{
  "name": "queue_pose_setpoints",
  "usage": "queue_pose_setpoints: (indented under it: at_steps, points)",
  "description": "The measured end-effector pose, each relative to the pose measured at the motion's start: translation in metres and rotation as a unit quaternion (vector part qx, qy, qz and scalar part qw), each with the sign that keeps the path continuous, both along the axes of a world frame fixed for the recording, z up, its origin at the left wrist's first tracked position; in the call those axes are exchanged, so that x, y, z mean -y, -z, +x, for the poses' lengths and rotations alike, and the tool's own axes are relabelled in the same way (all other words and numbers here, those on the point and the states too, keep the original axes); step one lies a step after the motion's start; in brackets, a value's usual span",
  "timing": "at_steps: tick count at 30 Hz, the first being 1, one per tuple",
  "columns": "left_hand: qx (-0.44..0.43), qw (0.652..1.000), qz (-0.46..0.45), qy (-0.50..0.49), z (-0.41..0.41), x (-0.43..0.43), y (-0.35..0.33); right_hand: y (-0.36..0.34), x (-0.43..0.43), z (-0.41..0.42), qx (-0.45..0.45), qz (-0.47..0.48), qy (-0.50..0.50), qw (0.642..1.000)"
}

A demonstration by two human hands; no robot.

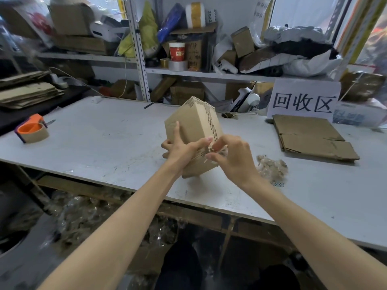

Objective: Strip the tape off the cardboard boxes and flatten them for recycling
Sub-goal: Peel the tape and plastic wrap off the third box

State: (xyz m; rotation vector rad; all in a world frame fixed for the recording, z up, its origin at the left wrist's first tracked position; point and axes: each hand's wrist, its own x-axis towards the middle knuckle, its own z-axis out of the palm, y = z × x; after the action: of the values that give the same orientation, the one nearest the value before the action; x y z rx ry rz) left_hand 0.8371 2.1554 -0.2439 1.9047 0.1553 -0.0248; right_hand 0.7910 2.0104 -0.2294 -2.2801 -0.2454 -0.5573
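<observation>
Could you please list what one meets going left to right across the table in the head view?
Orange tape dispenser, small brown cardboard box, crumpled clear tape wad, flattened brown cardboard sheets.

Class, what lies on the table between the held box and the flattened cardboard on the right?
Head view: a crumpled wad of stripped tape lies on the table between the box and the flattened cardboard.

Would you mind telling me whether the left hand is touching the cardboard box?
Touching. The head view shows the left hand holding the cardboard box, a finger laid flat on its near face and the thumb across its edge.
</observation>
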Motion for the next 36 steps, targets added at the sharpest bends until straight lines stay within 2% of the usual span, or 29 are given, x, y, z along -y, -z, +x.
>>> queue_pose_setpoints:
  at_steps: [5, 9, 12, 16, 19, 22, 26, 32, 36]
  points:
    - [-0.035, 0.999, 0.002, -0.002, 0.004, -0.005, -0.009, -0.005, 0.001, 0.007, -0.086, 0.036, -0.044, 0.995]
    - [-0.033, 0.999, 0.001, -0.023, 0.002, -0.002, -0.013, -0.001, 0.002, 0.007, -0.057, 0.021, -0.056, 0.997]
    - [-0.043, 0.998, -0.011, -0.042, 0.003, -0.001, -0.015, -0.001, 0.004, 0.005, -0.030, 0.002, -0.102, 0.994]
    - [-0.077, 0.992, -0.087, -0.050, 0.010, -0.014, -0.017, -0.009, 0.019, 0.003, -0.037, 0.006, -0.172, 0.984]
    - [-0.070, 0.995, -0.075, 0.007, 0.011, -0.018, -0.017, -0.006, 0.022, 0.004, -0.013, 0.063, -0.093, 0.994]
    - [-0.061, 0.995, -0.068, 0.038, 0.009, -0.012, -0.023, -0.001, 0.018, 0.007, -0.025, 0.080, -0.004, 0.996]
    - [-0.029, 0.997, -0.052, 0.044, 0.006, 0.000, -0.031, -0.002, 0.016, 0.011, -0.044, 0.123, -0.009, 0.991]
    - [-0.033, 0.996, -0.024, 0.078, 0.017, -0.002, -0.030, -0.010, 0.020, 0.008, -0.053, 0.158, -0.051, 0.985]
    - [-0.059, 0.995, -0.025, 0.075, 0.019, -0.014, -0.026, -0.009, 0.035, 0.009, -0.046, 0.139, -0.028, 0.989]
